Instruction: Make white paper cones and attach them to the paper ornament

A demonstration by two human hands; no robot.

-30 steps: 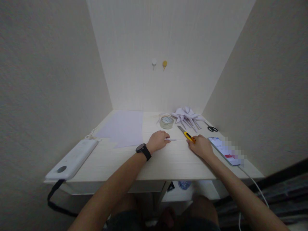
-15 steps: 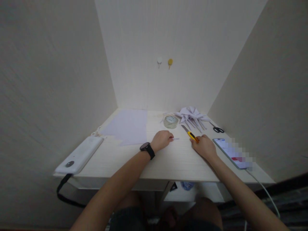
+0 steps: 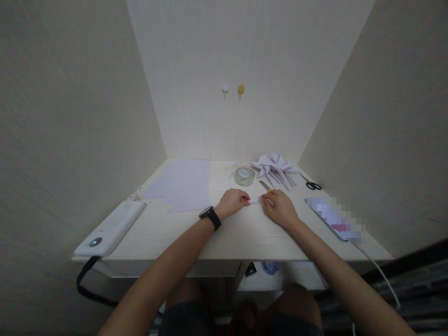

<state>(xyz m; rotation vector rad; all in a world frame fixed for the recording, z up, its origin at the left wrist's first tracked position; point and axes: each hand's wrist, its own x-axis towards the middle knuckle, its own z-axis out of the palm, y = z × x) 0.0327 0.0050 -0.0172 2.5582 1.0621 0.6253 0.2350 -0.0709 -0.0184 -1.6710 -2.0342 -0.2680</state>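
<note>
Head view: right hand (image 3: 279,207) has shifted inward from the handle of the yellow cutter (image 3: 265,185) to the thin white paper piece (image 3: 254,202); left hand (image 3: 234,203) has hardly moved. Paper piece sits a little right of the table's (image 3: 227,242) middle, about midway between front and back edges, spanning the gap between the hands. Judged good practice: pinch lightly near both ends, keep the piece level so it does not crease, and keep fingers clear of the cutter's bare blade, just beyond the right hand and pointing toward the back edge. Pose: both forearms come in over the front edge, converging; left wrist, with black watch (image 3: 210,215), is low, knuckles up, thumb and fingers closed on the piece's left end. Right hand is palm down, fingertips drawn nearly together at the right end; cannot tell whether they grip or merely touch, nor whether the hidden cutter handle is in contact. Clear tape roll (image 3: 244,177) near back edge; folded paper pile (image 3: 275,169) toward back right corner.
</note>
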